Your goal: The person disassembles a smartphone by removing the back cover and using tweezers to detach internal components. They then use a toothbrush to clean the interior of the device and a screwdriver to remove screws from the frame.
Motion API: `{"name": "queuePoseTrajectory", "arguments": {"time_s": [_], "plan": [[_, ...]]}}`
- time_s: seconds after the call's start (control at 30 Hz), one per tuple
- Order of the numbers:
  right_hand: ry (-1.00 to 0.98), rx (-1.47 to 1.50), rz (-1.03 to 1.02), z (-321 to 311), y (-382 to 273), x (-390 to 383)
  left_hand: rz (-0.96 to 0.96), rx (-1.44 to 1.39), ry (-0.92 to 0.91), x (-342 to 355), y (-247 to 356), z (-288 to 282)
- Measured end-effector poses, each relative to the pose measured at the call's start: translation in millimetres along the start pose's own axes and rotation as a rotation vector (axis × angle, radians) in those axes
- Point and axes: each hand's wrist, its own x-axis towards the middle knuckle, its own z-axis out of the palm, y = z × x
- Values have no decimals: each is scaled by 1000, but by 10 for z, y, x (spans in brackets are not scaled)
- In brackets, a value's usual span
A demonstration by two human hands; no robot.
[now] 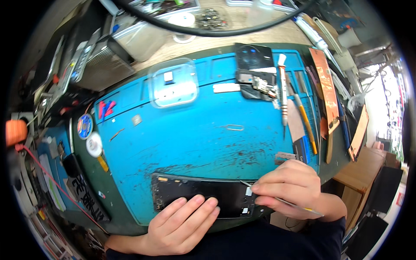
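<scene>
Phone frame (212, 188), long axis left-to-right, under left hand (180, 225), fingers outstretched; right end at right hand (294, 184), pinching slim tool (308, 209).

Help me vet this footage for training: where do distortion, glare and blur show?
Head view: the edges of the blue mat bow, and the picture's corners go black; head view, right: the bright background is washed out; head view, upper middle: the clear plastic box shows glare; head view, top: small metal parts look soft; head view, bottom: left hand and right hand look clearer.
</scene>
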Motion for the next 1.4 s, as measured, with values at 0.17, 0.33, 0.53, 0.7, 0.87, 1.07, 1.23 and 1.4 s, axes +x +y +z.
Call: {"name": "queuePoseTrajectory", "arguments": {"time_s": [0.17, 0.33, 0.53, 0.7, 0.87, 1.07, 1.23, 1.4], "plan": [[-53, 93, 1, 101, -60, 262, 6, 0, 39, -14, 6, 17], [-67, 182, -72, 331, -48, 519, 14, -3, 80, -29, 6, 28], [-104, 154, -101, 538, -179, 853, 10, -40, 106, -94, 5, 64], [-107, 142, -87, 708, -173, 937, 16, -29, 110, -137, 22, 94], [-75, 156, -85, 751, -148, 924, 14, -41, 105, -133, 23, 95], [-83, 134, -107, 753, -162, 937, 11, -51, 116, -143, 22, 103], [-107, 113, -156, 749, -174, 950, 10, -46, 124, -148, 31, 119], [-143, 101, -235, 734, -167, 966, 21, -24, 118, -143, 30, 107]]}}
